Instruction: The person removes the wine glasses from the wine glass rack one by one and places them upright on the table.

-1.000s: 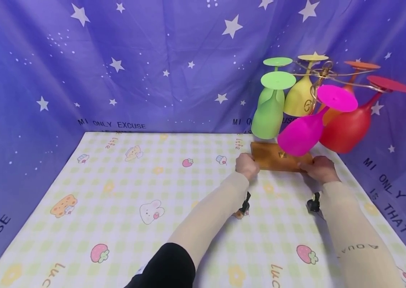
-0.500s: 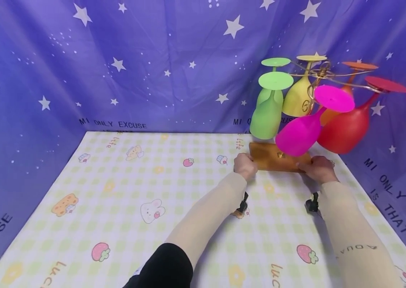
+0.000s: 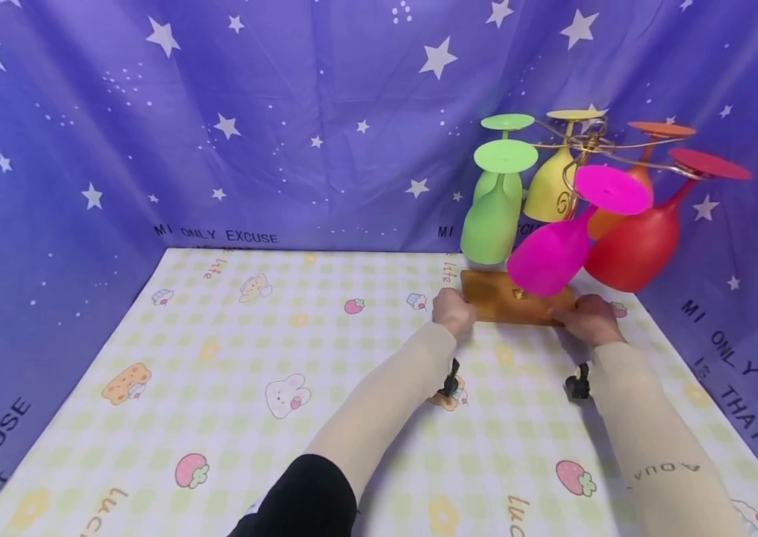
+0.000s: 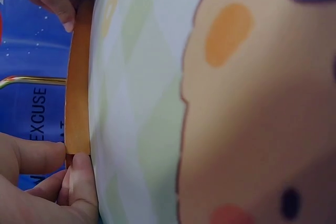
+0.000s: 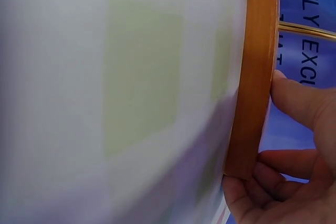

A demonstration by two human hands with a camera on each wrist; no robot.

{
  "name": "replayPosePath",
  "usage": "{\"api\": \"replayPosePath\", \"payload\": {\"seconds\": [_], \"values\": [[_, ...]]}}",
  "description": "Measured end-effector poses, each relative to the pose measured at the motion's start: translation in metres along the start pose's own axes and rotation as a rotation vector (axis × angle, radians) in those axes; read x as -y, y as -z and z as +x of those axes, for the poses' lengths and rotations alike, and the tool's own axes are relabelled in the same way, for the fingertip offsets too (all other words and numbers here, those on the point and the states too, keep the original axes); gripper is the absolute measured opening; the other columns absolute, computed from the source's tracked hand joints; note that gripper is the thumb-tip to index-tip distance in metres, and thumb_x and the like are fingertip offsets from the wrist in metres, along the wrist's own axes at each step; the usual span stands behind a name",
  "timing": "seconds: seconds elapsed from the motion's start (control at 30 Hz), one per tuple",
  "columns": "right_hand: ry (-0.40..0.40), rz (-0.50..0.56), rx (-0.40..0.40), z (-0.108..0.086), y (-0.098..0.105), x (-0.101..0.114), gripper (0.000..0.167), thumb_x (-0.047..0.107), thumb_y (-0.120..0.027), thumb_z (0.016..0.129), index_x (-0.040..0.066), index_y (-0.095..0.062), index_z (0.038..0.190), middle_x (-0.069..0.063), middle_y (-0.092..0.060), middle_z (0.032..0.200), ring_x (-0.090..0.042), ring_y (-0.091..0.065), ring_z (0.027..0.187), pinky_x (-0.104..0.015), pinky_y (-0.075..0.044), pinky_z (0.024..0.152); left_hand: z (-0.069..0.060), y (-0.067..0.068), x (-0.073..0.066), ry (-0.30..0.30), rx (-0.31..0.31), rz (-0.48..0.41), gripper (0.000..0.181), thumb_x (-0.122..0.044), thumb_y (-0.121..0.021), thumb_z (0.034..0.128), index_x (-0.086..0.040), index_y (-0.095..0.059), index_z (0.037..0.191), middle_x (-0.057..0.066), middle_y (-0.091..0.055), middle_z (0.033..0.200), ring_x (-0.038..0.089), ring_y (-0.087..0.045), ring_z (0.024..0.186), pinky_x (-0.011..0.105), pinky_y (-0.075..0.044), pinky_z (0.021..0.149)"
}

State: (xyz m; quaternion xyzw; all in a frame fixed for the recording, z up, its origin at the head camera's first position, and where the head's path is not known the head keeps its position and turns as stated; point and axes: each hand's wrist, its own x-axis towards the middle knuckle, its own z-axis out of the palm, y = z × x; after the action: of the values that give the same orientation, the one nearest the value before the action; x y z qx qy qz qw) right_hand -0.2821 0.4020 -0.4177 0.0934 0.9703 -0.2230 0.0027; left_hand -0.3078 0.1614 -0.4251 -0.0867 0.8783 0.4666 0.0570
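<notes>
A wine glass rack has a brown wooden base (image 3: 495, 298) and a gold metal frame (image 3: 592, 142). Coloured goblets hang upside down from it: two green, a yellow goblet (image 3: 548, 186), an orange, a red goblet (image 3: 637, 242) and a magenta goblet (image 3: 550, 257). With thumb and fingers, my left hand (image 3: 454, 312) grips the base's left end. At the opposite end my right hand (image 3: 594, 319) holds it likewise, its thumb on the upper face and fingers around the corner (image 5: 244, 166). Whether the base's underside touches the cloth cannot be told. The magenta goblet hides part of the frame.
A checked, printed tablecloth (image 3: 218, 418) covers the table. Purple star-patterned curtains (image 3: 318, 149) stand behind and on both sides. The rack is near the table's back right corner, its red goblet close to the right curtain (image 3: 741, 283).
The rack, with both hands on its base, has shifted slightly left across the table. Both grips look the same, and the head view has moved a little.
</notes>
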Motion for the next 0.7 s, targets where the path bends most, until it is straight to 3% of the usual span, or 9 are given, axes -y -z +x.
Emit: {"api": "replayPosePath", "payload": {"seconds": [0.2, 0.43, 0.7], "values": [[0.012, 0.01, 0.007, -0.002, 0.002, 0.007, 0.056, 0.039, -0.062, 0.088, -0.016, -0.052, 0.097, -0.025, -0.056, 0.085, -0.035, -0.051, 0.076, -0.043, -0.042, 0.065, 0.002, 0.004, 0.002, -0.007, 0.001, -0.002, 0.011, -0.009, -0.067, 0.0781, -0.014, -0.074, 0.085, -0.001, -0.069, 0.085, 0.016, -0.063, 0.082, 0.027, -0.052, 0.072], [0.018, 0.019, -0.011, -0.004, -0.001, 0.014, 0.051, 0.036, -0.065, 0.086, -0.013, -0.053, 0.092, -0.021, -0.054, 0.079, -0.033, -0.049, 0.072, -0.04, -0.041, 0.062, 0.002, 0.01, 0.006, -0.035, -0.009, 0.005, 0.008, -0.009, -0.066, 0.0798, -0.012, -0.072, 0.076, -0.001, -0.068, 0.077, 0.015, -0.061, 0.077, 0.028, -0.051, 0.068], [0.018, 0.054, 0.006, -0.007, -0.005, 0.02, 0.051, 0.037, -0.065, 0.087, -0.012, -0.053, 0.094, -0.018, -0.055, 0.077, -0.03, -0.049, 0.069, -0.035, -0.041, 0.058, 0.003, 0.015, 0.01, -0.014, -0.014, -0.017, 0.012, -0.007, -0.066, 0.0795, -0.012, -0.075, 0.085, -0.001, -0.069, 0.085, 0.016, -0.063, 0.085, 0.029, -0.052, 0.076]]}}
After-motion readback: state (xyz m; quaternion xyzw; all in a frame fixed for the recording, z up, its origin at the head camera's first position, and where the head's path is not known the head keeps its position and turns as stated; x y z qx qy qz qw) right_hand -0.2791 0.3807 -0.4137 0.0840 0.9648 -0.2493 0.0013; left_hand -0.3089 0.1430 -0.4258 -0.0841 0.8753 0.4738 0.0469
